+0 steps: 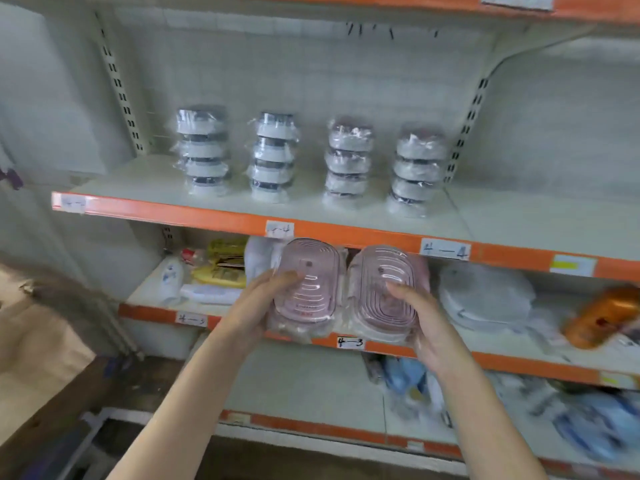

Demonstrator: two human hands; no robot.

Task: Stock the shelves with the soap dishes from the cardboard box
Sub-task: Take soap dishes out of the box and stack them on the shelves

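Note:
My left hand (263,303) grips a pink oval soap dish (308,282) wrapped in clear plastic, thumb on its ribbed face. A second wrapped pink soap dish (381,289) is held the same way by my right hand (426,320). Both dishes are side by side, raised in front of the orange edge of the shelf (346,233) marked 4-4. On that shelf stand several stacks of wrapped soap dishes: two with dark rims (204,150) at the left, two pinkish ones (349,157) at the right. The cardboard box is out of view.
The shelf below holds yellow packets (221,265), white bottles (169,275), round white plates (485,296) and an orange item (602,313). Blue packaged goods (595,420) lie on the lowest shelf. Bare shelf surface lies right of the stacks (536,216).

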